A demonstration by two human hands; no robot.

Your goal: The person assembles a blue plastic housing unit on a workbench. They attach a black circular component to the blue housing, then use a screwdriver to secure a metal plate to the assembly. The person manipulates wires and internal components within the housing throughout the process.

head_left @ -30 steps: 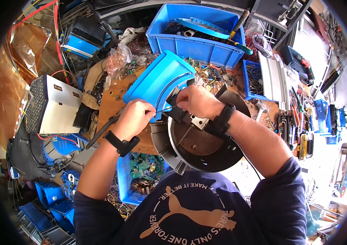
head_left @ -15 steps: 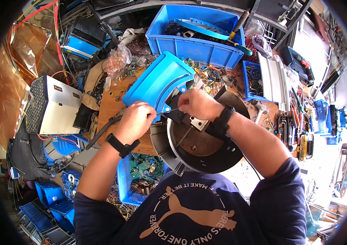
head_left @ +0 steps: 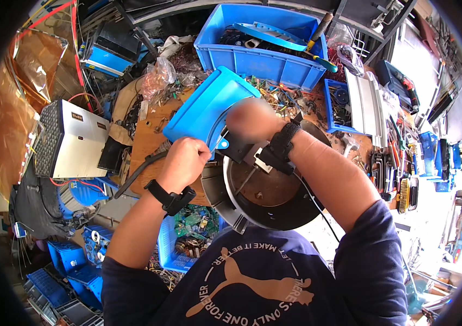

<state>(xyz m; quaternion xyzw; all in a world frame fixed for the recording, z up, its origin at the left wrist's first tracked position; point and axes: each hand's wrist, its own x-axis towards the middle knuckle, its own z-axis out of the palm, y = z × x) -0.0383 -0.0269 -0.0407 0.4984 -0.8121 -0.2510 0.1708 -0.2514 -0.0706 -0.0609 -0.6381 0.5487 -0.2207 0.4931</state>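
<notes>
My left hand (head_left: 186, 159) is closed beside the lower edge of a bright blue curved plastic housing (head_left: 201, 106). Its fingers are pinched, and whatever lies between them is hidden. My right hand (head_left: 255, 120) hovers over the housing's right side, smeared so that its fingers do not show. Below it sits a round metal drum (head_left: 270, 220) with a dark wall. A white block-like fitting (head_left: 263, 163) sits over the drum's opening under my right wrist, and a thin rod (head_left: 247, 181) runs down from it.
A large blue crate (head_left: 263, 64) with parts stands at the back. Loose scrap covers the wooden bench. A thick dark cable (head_left: 139, 173) runs left of my hand. Hand tools (head_left: 385, 168) lie at right, and a blue basket of circuit boards (head_left: 172, 252) stands below the bench edge.
My right hand has moved slightly up over the blue housing and become blurred. A thin dark strand that showed between my hands is no longer visible. My left hand has barely shifted.
</notes>
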